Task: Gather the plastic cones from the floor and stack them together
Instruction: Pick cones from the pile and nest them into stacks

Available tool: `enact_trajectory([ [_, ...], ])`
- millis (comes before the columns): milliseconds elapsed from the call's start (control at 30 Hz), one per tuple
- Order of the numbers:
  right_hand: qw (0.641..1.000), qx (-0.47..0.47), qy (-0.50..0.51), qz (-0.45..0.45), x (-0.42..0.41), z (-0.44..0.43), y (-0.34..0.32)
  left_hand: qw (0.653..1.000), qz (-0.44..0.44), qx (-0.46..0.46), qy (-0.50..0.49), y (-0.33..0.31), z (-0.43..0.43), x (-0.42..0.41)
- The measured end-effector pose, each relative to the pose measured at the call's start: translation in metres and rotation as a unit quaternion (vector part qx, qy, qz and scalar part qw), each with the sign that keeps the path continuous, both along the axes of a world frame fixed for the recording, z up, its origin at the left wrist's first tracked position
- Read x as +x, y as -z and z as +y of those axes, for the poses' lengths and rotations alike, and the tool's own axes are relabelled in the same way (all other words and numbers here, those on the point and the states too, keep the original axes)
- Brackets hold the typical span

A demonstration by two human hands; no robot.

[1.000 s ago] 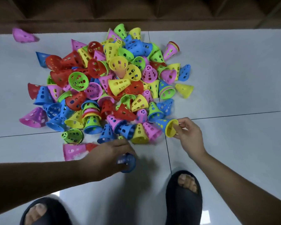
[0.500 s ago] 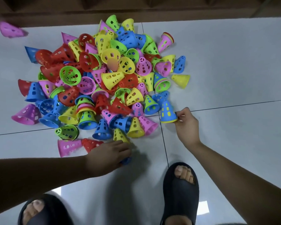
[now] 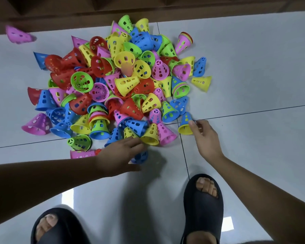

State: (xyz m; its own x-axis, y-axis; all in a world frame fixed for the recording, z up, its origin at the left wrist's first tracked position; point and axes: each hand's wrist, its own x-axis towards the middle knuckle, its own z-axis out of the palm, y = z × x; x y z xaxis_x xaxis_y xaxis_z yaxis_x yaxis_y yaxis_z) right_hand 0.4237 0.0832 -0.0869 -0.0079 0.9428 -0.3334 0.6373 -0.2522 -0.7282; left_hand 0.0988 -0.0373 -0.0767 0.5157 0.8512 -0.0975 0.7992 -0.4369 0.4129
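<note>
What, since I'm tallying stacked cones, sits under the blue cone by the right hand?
A yellow cone: only its rim shows below the blue cone at the right hand. The blue wall covers the rest, so further nested cones cannot be seen.

Both arms low and forward; left hand flat, right hand loosely curled.
</note>
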Motion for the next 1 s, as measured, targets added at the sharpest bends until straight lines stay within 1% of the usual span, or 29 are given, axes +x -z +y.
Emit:
enact_trajectory([
  [33, 1.0, -0.021, -0.006, -0.01, -0.003, 0.005, 0.003, 1.0, -0.012, -0.007, -0.023, -0.003, 0.001, -0.001],
  [100, 0.998, -0.045, -0.002, -0.032, -0.007, 0.016, 0.01, 0.993, -0.037, -0.008, -0.109, -0.012, 0.006, -0.003],
  [200, 0.994, -0.099, 0.026, -0.047, -0.013, 0.03, 0.008, 0.963, -0.034, -0.038, -0.265, -0.023, 0.02, -0.01],
  [267, 0.989, -0.131, 0.0, -0.065, -0.014, 0.036, 0.002, 0.943, -0.012, -0.091, -0.321, -0.025, 0.029, -0.014],
  [367, 0.985, -0.155, -0.039, -0.057, -0.011, 0.039, -0.001, 0.926, 0.036, -0.165, -0.338, -0.024, 0.039, -0.013],
  [433, 0.987, -0.15, -0.052, -0.036, -0.007, 0.035, -0.002, 0.924, 0.077, -0.179, -0.33, -0.022, 0.043, -0.006],
  [500, 0.991, -0.114, -0.06, -0.034, -0.004, 0.025, -0.002, 0.922, 0.105, -0.183, -0.324, -0.022, 0.046, 0.001],
  [533, 0.994, -0.078, -0.066, -0.037, -0.002, 0.018, 0.0, 0.921, 0.108, -0.184, -0.325, -0.021, 0.046, 0.004],
  [600, 0.996, 0.004, -0.084, -0.036, 0.004, -0.001, 0.007, 0.916, 0.102, -0.193, -0.338, -0.017, 0.045, 0.006],
  [667, 0.995, 0.046, -0.09, -0.019, 0.011, -0.021, 0.014, 0.906, 0.082, -0.209, -0.358, -0.013, 0.045, 0.005],
  [767, 0.995, 0.036, -0.09, -0.012, 0.02, -0.042, 0.021, 0.891, 0.04, -0.232, -0.388, -0.011, 0.048, 0.004],
  [833, 0.992, 0.06, -0.104, -0.043, 0.022, -0.047, 0.024, 0.882, 0.016, -0.244, -0.403, -0.011, 0.051, 0.003],
  [900, 0.984, 0.093, -0.123, -0.089, 0.021, -0.043, 0.026, 0.879, 0.018, -0.244, -0.41, -0.01, 0.053, 0.004],
  [1000, 0.983, 0.075, -0.127, -0.107, 0.014, -0.031, 0.023, 0.861, -0.003, -0.27, -0.431, -0.01, 0.056, 0.005],
])
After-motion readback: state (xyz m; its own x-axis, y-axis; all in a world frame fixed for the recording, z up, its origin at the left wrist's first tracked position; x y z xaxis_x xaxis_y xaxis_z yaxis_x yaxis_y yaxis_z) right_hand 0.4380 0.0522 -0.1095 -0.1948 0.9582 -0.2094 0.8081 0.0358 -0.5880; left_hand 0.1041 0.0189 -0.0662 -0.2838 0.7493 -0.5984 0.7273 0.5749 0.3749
